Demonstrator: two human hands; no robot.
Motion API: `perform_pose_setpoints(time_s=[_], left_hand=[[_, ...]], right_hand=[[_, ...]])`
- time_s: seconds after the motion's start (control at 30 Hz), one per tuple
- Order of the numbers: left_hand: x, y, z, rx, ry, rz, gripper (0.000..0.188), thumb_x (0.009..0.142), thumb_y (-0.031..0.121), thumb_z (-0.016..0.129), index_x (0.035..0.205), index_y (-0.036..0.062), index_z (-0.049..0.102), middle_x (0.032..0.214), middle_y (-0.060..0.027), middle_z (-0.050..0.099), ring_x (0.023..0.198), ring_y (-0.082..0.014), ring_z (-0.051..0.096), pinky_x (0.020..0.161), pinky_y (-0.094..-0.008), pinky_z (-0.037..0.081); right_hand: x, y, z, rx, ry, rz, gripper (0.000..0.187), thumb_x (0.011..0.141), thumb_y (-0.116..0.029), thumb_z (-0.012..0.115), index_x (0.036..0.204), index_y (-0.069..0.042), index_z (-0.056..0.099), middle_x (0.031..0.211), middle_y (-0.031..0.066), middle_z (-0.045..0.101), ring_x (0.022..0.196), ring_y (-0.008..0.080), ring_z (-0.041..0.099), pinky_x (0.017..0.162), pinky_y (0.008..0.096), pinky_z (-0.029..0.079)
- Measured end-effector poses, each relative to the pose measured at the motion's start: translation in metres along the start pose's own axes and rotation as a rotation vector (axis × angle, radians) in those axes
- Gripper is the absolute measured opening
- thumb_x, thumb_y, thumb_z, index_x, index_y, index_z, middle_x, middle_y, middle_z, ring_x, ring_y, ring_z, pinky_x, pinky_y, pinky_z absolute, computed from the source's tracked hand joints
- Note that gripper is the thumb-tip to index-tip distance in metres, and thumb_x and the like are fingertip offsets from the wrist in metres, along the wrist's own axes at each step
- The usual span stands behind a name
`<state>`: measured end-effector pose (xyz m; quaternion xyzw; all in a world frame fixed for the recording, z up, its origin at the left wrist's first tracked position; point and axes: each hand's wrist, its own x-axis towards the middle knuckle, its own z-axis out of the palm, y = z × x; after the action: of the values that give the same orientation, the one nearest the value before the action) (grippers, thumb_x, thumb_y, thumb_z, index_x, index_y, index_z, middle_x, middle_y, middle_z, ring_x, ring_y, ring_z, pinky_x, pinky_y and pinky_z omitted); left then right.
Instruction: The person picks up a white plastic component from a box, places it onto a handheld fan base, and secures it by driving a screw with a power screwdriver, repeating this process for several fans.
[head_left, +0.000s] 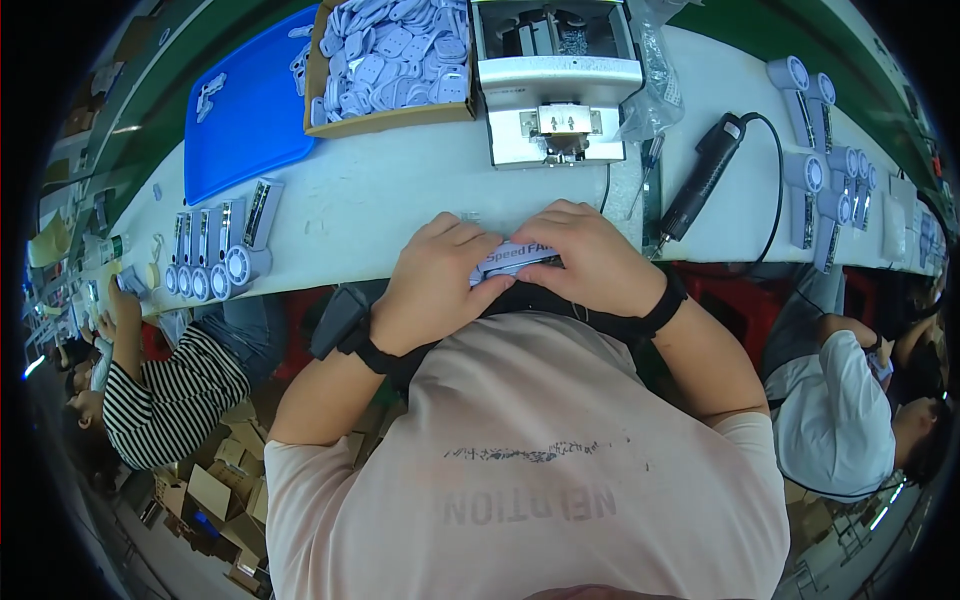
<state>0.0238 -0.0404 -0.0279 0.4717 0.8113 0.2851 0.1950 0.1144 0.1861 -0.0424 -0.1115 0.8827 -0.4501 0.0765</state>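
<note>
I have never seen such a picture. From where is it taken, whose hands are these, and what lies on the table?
No robot is here: a camera worn on a person's head looks down, and its wide fisheye lens bends straight edges. The person's left hand and right hand together hold a pale plastic piece near the front edge of the white table. On it are a blue tray, a cardboard box full of plastic parts, a silver machine, a black power screwdriver, and pale round-headed units at both sides.

A white table [390, 190] bears a blue tray [240, 130] and electric screwdriver [702, 178].
</note>
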Motion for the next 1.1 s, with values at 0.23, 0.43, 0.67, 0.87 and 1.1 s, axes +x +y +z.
perform_pose_setpoints(time_s=[0.23, 0.43, 0.67, 0.87, 1.1], left_hand=[[0.005, -0.005, -0.003, -0.022, -0.068, -0.021, 0.042, 0.081, 0.023, 0.084, 0.116, 0.0021, 0.073, 0.103, -0.0131, 0.071, 0.097, -0.0342, 0.063, 0.086, -0.0434, 0.053], [0.001, 0.003, -0.004, 0.084, -0.070, 0.019, 0.043, 0.080, 0.022, 0.084, 0.115, 0.0023, 0.073, 0.103, -0.0133, 0.072, 0.097, -0.0347, 0.064, 0.087, -0.0439, 0.054], [0.003, -0.003, 0.003, 0.095, -0.019, 0.053, 0.037, 0.080, 0.025, 0.081, 0.110, 0.0051, 0.072, 0.100, -0.0109, 0.069, 0.096, -0.0339, 0.063, 0.086, -0.0468, 0.052], [0.002, 0.001, 0.003, 0.050, 0.073, 0.022, 0.031, 0.081, 0.025, 0.078, 0.105, 0.0058, 0.072, 0.099, -0.0125, 0.070, 0.096, -0.0361, 0.064, 0.085, -0.0475, 0.053], [0.000, -0.005, 0.009, 0.148, 0.025, 0.087, 0.026, 0.083, 0.028, 0.077, 0.098, 0.0085, 0.070, 0.097, -0.0093, 0.070, 0.096, -0.0308, 0.067, 0.081, -0.0443, 0.053]], right_hand=[[-0.004, 0.011, 0.009, 0.017, 0.021, -0.012, 0.033, 0.084, -0.016, 0.081, 0.113, -0.005, 0.071, 0.107, 0.0098, 0.072, 0.109, 0.0327, 0.064, 0.097, 0.0437, 0.049], [-0.013, -0.002, 0.010, -0.031, 0.079, -0.053, 0.037, 0.083, -0.017, 0.082, 0.115, -0.005, 0.069, 0.110, 0.0089, 0.072, 0.108, 0.0329, 0.063, 0.095, 0.0443, 0.049], [-0.010, 0.002, 0.018, -0.134, 0.107, -0.060, 0.038, 0.083, -0.018, 0.082, 0.115, -0.004, 0.068, 0.110, 0.0106, 0.071, 0.106, 0.0331, 0.063, 0.094, 0.0441, 0.049], [-0.001, 0.001, 0.005, -0.043, 0.085, -0.080, 0.036, 0.083, -0.017, 0.081, 0.114, -0.003, 0.068, 0.107, 0.0130, 0.070, 0.103, 0.0357, 0.063, 0.094, 0.0445, 0.049], [-0.003, -0.015, 0.004, -0.156, 0.008, 0.015, 0.036, 0.084, -0.012, 0.081, 0.116, 0.000, 0.069, 0.111, 0.0156, 0.072, 0.102, 0.0378, 0.065, 0.092, 0.0444, 0.051]])
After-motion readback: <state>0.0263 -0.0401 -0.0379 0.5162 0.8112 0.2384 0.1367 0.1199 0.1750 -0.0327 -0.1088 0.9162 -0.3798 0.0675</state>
